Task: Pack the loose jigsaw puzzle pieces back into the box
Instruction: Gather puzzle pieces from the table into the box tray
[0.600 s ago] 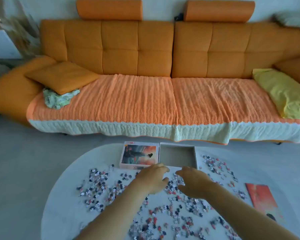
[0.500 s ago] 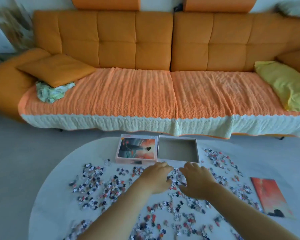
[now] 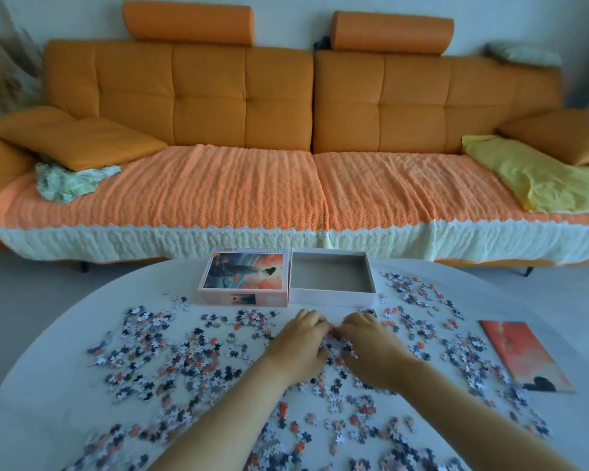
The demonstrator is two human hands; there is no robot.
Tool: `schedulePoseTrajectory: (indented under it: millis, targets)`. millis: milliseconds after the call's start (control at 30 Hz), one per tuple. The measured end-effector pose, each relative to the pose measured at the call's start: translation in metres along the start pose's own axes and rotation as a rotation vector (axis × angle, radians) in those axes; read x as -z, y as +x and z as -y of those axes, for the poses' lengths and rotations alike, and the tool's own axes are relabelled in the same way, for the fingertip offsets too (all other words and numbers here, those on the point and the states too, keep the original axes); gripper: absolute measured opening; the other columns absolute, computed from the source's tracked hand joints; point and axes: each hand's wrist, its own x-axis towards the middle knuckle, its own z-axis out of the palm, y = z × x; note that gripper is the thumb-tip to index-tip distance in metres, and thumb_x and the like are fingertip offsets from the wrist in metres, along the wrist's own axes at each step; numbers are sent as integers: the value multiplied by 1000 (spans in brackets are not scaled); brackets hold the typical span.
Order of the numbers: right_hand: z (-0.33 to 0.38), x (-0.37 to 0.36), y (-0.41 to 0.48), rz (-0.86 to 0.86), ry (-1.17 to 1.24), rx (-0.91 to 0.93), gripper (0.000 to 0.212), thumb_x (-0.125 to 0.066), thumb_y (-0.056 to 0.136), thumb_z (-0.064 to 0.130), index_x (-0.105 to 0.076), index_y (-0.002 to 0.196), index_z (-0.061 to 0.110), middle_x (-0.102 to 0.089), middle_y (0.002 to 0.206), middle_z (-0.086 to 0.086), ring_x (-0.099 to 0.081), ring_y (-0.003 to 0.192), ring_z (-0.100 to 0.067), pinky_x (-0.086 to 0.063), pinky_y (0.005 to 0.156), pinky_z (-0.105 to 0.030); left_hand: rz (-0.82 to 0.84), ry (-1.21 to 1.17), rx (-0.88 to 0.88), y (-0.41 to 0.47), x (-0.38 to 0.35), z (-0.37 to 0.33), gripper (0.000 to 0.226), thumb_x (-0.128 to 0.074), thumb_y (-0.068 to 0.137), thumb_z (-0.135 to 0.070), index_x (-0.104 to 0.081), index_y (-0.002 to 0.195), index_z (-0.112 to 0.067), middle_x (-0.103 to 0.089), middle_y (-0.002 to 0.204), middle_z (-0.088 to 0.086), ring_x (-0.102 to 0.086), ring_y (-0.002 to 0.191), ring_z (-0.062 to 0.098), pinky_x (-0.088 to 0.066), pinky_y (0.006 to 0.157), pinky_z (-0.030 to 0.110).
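Fingers [image 3: 313, 319] of left hand [image 3: 298, 346] and right hand [image 3: 371, 348] curl round heaped puzzle pieces [image 3: 336, 343] (near the open box [image 3: 330, 297])

Premises: a private home, living room. A long orange sofa [image 3: 245, 107] with tufted back panels and two roll headrests [image 3: 187, 23] stands against a plain pale wall [image 3: 286, 15]. Its seat carries an orange and cream knitted cover [image 3: 218, 195], a loose orange cushion [image 3: 79, 139], a crumpled green cloth [image 3: 72, 180] and a yellow blanket [image 3: 524, 178]. Dried plumed grass [image 3: 7, 73] stands at the sofa's left end. The floor [image 3: 31, 294] is smooth and grey. In front of the sofa, a low, round white counter [image 3: 41, 396] bears leisure items: scattered jigsaw pieces [image 3: 170, 355], an open box [image 3: 330, 297] and its picture lid [image 3: 242, 275].
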Motion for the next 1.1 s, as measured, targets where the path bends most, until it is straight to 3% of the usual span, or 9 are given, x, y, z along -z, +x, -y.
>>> schedulePoseTrajectory:
  millis: [133,233,333,467,533,667,867,967,1100]
  targets:
    - [0,8,-18,-22,84,-11,49,-53,89,22,-49,138,26,-43,140,5,-37,132,-15,-30,112,-28,30,-78,74,-16,7,-12,45,-53,96,-25,-47,140,-20,-46,131,-6,-35,128,12,-36,106,32]
    - [0,17,-25,14,-1,-119,64,-54,89,40,-35,148,24,-32,151,2,-29,139,-19,-30,115,-38,37,-8,122,-21,17,-13,56,-52,95,-33,-36,147,-22,-37,145,-6,-29,136,15,-32,112,37]
    - [1,14,-28,127,-78,-194,78,-54,85,57,-26,150,25,-24,154,-2,-22,141,-26,-34,111,-49,191,95,192,-24,21,-16,70,-50,92,-44,-22,152,-21,-23,154,-3,-22,141,21,-31,112,45]
    - [10,2,-19,136,-58,-214,79,-50,88,60,-16,152,27,-21,151,-3,-18,141,-26,-36,109,-48,217,169,158,-18,12,-22,69,-50,94,-43,-22,151,-18,-29,148,2,-26,134,24,-36,106,44]
    - [14,-1,-12,129,-13,-219,68,-50,90,52,-25,149,29,-26,143,-5,-21,137,-27,-39,106,-47,167,155,154,-13,8,-23,59,-51,95,-38,-34,147,-17,-37,137,4,-32,127,25,-40,101,43]
    - [20,2,-2,105,-5,-193,34,-53,94,34,-55,126,23,-43,121,-8,-42,117,-27,-45,98,-39,58,12,169,-7,1,-23,25,-54,94,-22,-63,117,-18,-44,105,1,-41,108,23,-46,87,45]
    - [22,10,2,36,83,-240,25,-67,86,22,-71,110,19,-65,109,-4,-63,94,-20,-53,80,-28,-38,-134,227,-4,-2,-25,23,-58,88,-8,-70,104,-20,-52,102,0,-56,97,20,-48,88,33]
    - [18,14,1,46,115,-261,18,-68,85,21,-75,101,16,-71,103,-1,-65,94,-18,-54,82,-27,-32,-192,237,0,0,-21,20,-63,84,-6,-72,96,-19,-58,95,-4,-58,88,14,-44,77,22]
    - [8,30,5,-28,319,-316,8,-69,84,14,-76,85,17,-70,78,2,-69,69,-18,-58,62,-23,-38,-331,265,12,12,-19,13,-68,85,-12,-71,93,-21,-66,93,-8,-60,85,10,-44,73,20]
